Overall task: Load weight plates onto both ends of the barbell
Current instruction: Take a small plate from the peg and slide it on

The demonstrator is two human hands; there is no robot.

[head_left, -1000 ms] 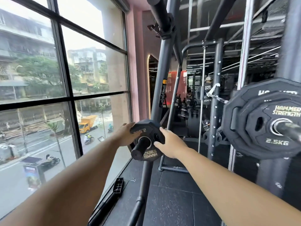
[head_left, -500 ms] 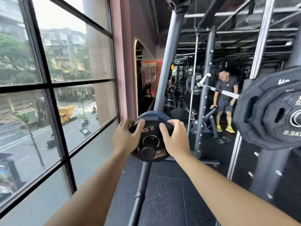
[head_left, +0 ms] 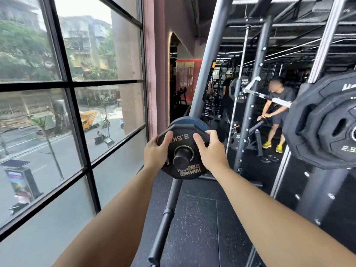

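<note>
Both hands are on the 2.5 kg plate, black w/ upside-down "HAMMER STRENGTH" lettering. Left hand grips the plate's left edge, thumb across the face, other fingers hidden behind the rim. Right hand grips the plate's right edge, thumb on the face, fingers curled over the upper-right rim. Both arms are stretched out toward it.

The plate sits on a round black sleeve end that pokes out through its centre hole twd the camera; can't tell if that's bar or rack peg. Directly behind the plate, and showing above its top edge, is a bigger blue-rimmed plate, close against it.

Below the plate a dark slanted post runs down to the rubber floor. Left of the plate: a big black-framed window w/ street, truck and scooters outside. Right of the plate and nearer the camera: a stack of large black plates, outermost marked 2.5, cut off by the frame edge. Right of the plate and well behind it, a person in dark shirt and yellow shoes is bent fwd, w/ a silver bar crossing in front of them.
</note>
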